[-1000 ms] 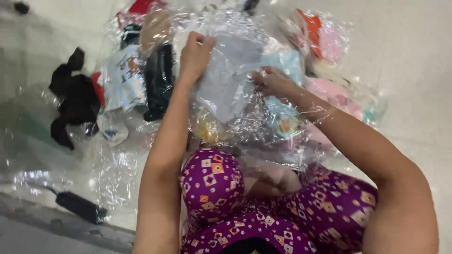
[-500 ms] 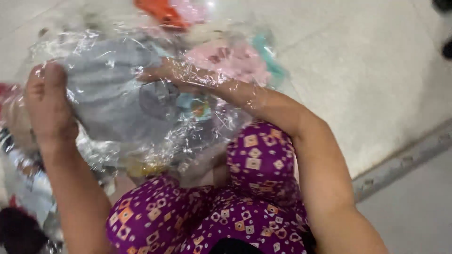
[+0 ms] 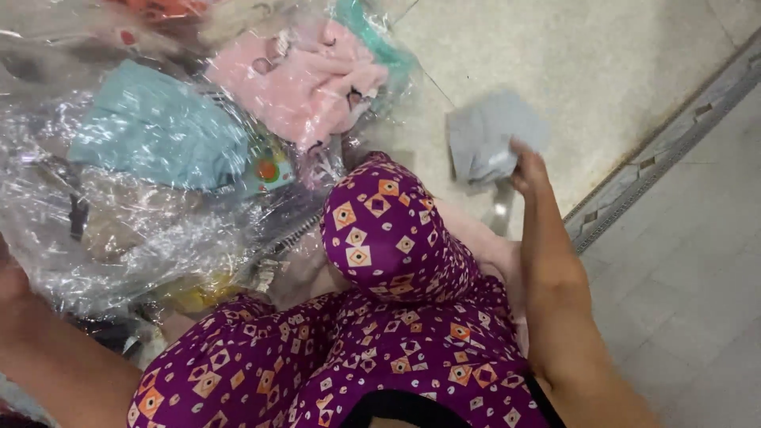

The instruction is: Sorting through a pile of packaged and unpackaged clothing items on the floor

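holding item: one small grey garment [image 3: 490,143], bunched, pinched in the fingers of the right hand [image 3: 529,168], raised out to the right over the pale floor [image 3: 602,71], well apart from the clear plastic bag [image 3: 143,230]. bag contents: teal garment [image 3: 154,139], pink garment [image 3: 305,79], others too crumpled to tell. left hand [image 3: 9,277]: at the bag's lower left edge, mostly out of frame; cannot tell whether its fingers grip the plastic. seated knee in purple patterned cloth [image 3: 388,230] lies between bag and grey piece. handling note, as judgement: a firm pinch near one edge would let the cloth hang open rather than stay wadded.
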